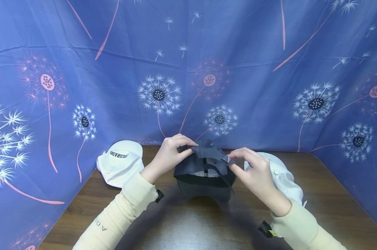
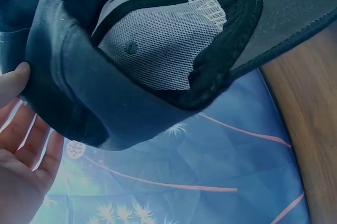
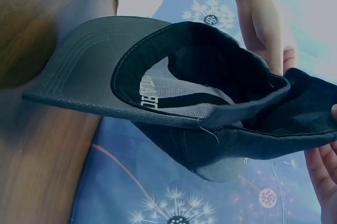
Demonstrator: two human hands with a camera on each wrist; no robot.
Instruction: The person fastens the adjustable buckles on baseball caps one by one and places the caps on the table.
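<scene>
L grip (image 1: 169,154) & R grip (image 1: 254,172) pinch dk cap (image 1: 203,173) btwn wht caps (image 1: 120,165).

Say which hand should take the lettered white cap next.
Probably the left hand: that white cap sits on its side, while the right hand is farther, across the dark cap.

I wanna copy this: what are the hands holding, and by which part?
A dark baseball cap: the left hand and right hand both pinch its back edge, opposite the brim.
</scene>
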